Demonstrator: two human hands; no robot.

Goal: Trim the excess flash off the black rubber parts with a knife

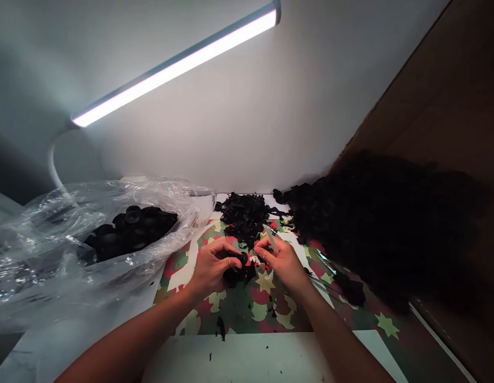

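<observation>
My left hand (pixel 212 263) is closed around a small round black rubber part (pixel 237 266) with ragged black flash hanging from it. My right hand (pixel 281 259) is pinched on a thin light-coloured blade-like tool (pixel 271 239), its tip next to the same part. Both hands hover over a star-patterned mat (pixel 266 308). Just beyond the hands lies a heap of black trimmings (pixel 244 215).
A clear plastic bag (pixel 71 250) at left holds several round black parts (pixel 129 229). A large dark pile of black parts (pixel 390 223) fills the right side. A lit tube lamp (pixel 178 64) hangs overhead. Black scraps dot the white table front (pixel 247 356).
</observation>
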